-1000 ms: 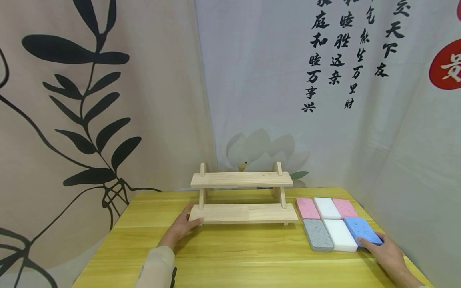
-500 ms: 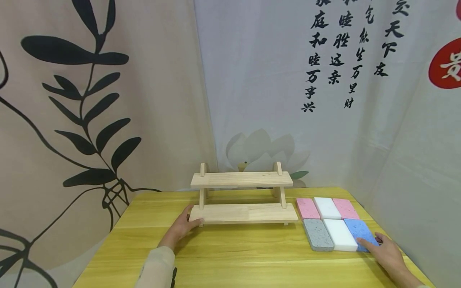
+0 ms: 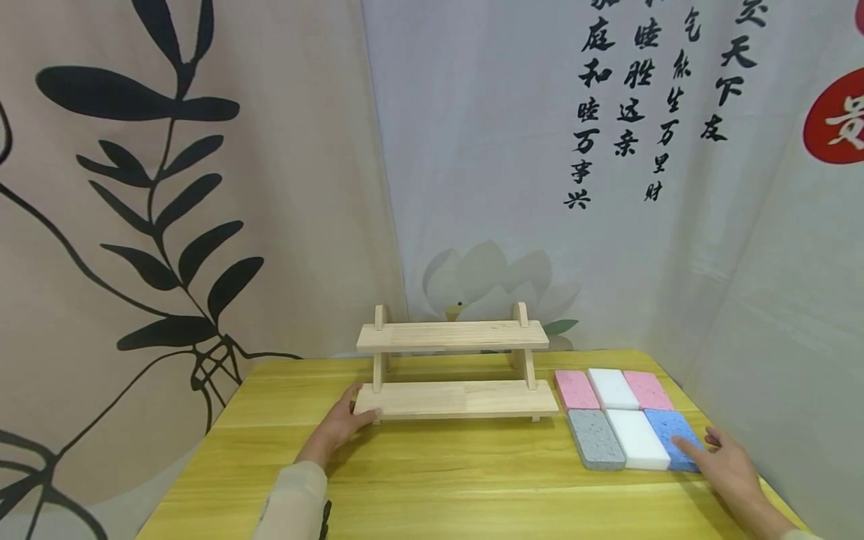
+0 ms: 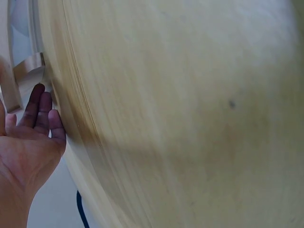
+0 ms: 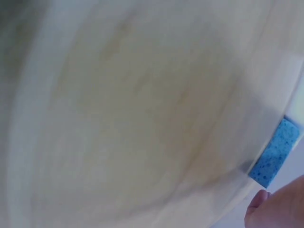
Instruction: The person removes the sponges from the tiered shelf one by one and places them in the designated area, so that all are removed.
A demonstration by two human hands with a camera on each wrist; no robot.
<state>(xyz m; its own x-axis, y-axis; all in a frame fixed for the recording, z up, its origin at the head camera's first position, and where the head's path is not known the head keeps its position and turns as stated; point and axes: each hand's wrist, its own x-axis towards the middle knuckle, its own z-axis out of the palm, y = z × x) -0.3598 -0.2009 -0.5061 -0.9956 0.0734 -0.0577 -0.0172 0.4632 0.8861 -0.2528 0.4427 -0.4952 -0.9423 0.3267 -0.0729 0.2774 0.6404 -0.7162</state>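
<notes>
A two-tier wooden display stand (image 3: pixel 459 399) stands upright near the back of the table. My left hand (image 3: pixel 339 424) holds the left end of its lower shelf, thumb at the front corner and fingers at the side. In the left wrist view that hand (image 4: pixel 28 156) shows its fingers beside the stand. On the right, a blue sponge (image 3: pixel 670 433) lies flat at the end of the front row. My right hand (image 3: pixel 730 469) hovers at its right edge, thumb over the sponge's corner, fingers loose. The right wrist view shows the blue sponge (image 5: pixel 275 152) and only part of the hand.
Beside the blue sponge lie a white sponge (image 3: pixel 637 441) and a grey sponge (image 3: pixel 597 441). Behind them is a row of a pink sponge (image 3: pixel 577 390), a white sponge (image 3: pixel 613 389) and another pink sponge (image 3: pixel 648 391). Printed cloth hangs behind the yellow wooden table (image 3: pixel 439 480).
The blue sponge, at first held slightly raised and askew, now lies flat in line with the white one. My right hand has let go and drawn slightly right. The left hand stays put.
</notes>
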